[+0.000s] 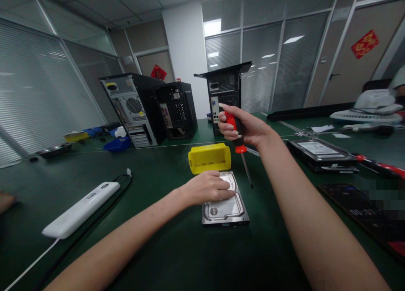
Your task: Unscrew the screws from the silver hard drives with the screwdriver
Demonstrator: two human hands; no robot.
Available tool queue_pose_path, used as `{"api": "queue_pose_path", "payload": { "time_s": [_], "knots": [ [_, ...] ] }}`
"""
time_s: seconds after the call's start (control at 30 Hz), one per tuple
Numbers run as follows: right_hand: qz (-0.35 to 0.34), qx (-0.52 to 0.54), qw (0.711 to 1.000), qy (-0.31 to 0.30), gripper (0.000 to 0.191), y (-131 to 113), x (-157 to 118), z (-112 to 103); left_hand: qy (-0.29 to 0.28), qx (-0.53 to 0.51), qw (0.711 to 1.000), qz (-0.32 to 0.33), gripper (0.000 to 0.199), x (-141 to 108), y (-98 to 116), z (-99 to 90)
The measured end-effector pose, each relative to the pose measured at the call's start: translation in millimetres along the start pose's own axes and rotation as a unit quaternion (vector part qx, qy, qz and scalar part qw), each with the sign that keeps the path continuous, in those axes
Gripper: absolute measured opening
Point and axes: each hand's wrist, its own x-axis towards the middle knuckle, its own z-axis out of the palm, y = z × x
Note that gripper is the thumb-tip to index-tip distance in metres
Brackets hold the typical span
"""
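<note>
Green table (164, 257) — hard drive (225, 206), yellow bin (209, 158), power strip (80, 208), computer towers (136, 107).

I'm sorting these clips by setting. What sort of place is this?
Probably an office room used as a computer repair bench. Desktop tower cases stand opened on a green table, a hard drive lies under the left hand, the right hand holds a screwdriver, and glass partitions with blinds surround it.

You have one hard drive (225, 204) under hand, one screwdriver (238, 139), one yellow bin (209, 158), three computer towers (139, 107), one white power strip (80, 208), and two blue trays (117, 144) at rear.
</note>
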Motion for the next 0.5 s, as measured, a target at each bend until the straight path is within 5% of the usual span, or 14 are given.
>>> {"api": "queue_pose_path", "payload": {
  "time_s": [0.13,0.5],
  "knots": [
    [-0.001,-0.015,1.000,0.010,0.030,0.7,0.3,0.6,-0.023,-0.037,0.997,-0.066,0.022,-0.6,-1.7,0.2],
    [-0.008,-0.015,1.000,0.019,0.026,2.0,0.8,-2.3,-0.051,-0.107,0.986,-0.116,0.020,-3.4,-4.0,-3.0]
  ]
}}
